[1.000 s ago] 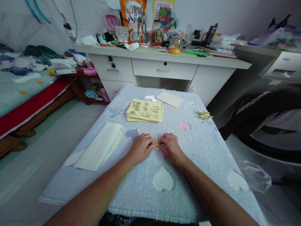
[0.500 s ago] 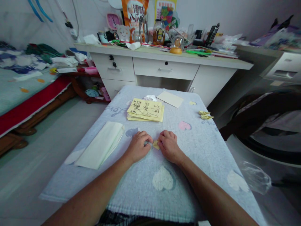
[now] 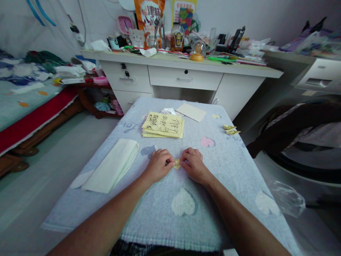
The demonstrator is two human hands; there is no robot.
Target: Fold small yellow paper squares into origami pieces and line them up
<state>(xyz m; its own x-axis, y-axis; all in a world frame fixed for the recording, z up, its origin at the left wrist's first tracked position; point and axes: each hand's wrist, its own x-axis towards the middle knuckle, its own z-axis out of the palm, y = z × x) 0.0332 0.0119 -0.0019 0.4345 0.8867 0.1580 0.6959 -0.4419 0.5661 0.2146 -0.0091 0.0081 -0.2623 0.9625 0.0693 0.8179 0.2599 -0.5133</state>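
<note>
- The small folded yellow paper (image 3: 177, 164) lies between my hands, one corner toward six o'clock; fingers hide its ends, so I cannot tell its long axis.
- My left hand (image 3: 160, 164) pinches its nine o'clock edge, my right hand (image 3: 194, 165) its three o'clock edge; neither is clearly nearer.
- Yellow paper stack (image 3: 163, 125): eleven o'clock; folded yellow pieces (image 3: 231, 130): two o'clock.

Small paper piece (image 3: 177, 164) lies on cloth-covered table (image 3: 213, 199), between left hand (image 3: 160, 164) and right hand (image 3: 194, 164). Paper stack (image 3: 163, 125) sits behind it, card (image 3: 191, 112) behind stack, to the right. Folded sheet (image 3: 111, 165) left; two folded papers (image 3: 232, 132) far right. Desk (image 3: 186, 76) stands behind table.
</note>
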